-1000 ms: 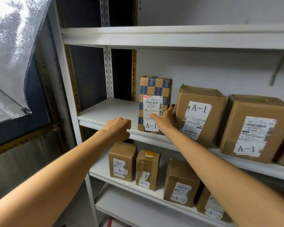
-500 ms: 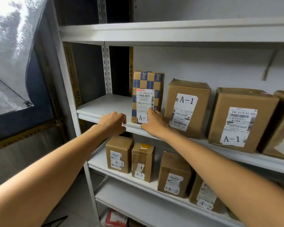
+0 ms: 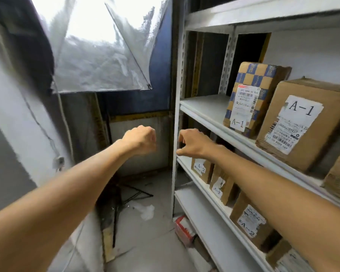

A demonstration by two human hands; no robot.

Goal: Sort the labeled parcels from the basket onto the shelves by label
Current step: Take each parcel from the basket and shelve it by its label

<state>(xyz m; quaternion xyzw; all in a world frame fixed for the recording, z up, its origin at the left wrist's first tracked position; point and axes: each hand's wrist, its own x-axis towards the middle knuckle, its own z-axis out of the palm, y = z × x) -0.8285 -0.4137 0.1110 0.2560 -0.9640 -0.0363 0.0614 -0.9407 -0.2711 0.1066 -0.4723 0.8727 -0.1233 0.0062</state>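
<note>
A blue-and-tan checkered parcel [image 3: 249, 99] labelled A-1 stands upright on the white shelf [image 3: 206, 107], left of a brown A-1 box [image 3: 304, 124]. Both of my hands are off the parcels. My left hand [image 3: 140, 139] hangs in the air left of the shelf post, fingers curled into a loose fist and holding nothing. My right hand [image 3: 192, 143] is in front of the lower shelf's left end, fingers loosely bent and empty. Brown boxes labelled A-2 [image 3: 201, 167] line the shelf below. No basket is in view.
A white shelf post [image 3: 176, 134] stands between my hands. Left of it are a plastic-covered window [image 3: 98, 52], a grey wall and a black tripod stand [image 3: 124, 197] on the floor. A red-and-white package [image 3: 183, 228] lies under the lowest shelf.
My right hand has let go of the checkered A-1 parcel and drawn back down and left. My left hand has come off the shelf edge. The view has swung left.
</note>
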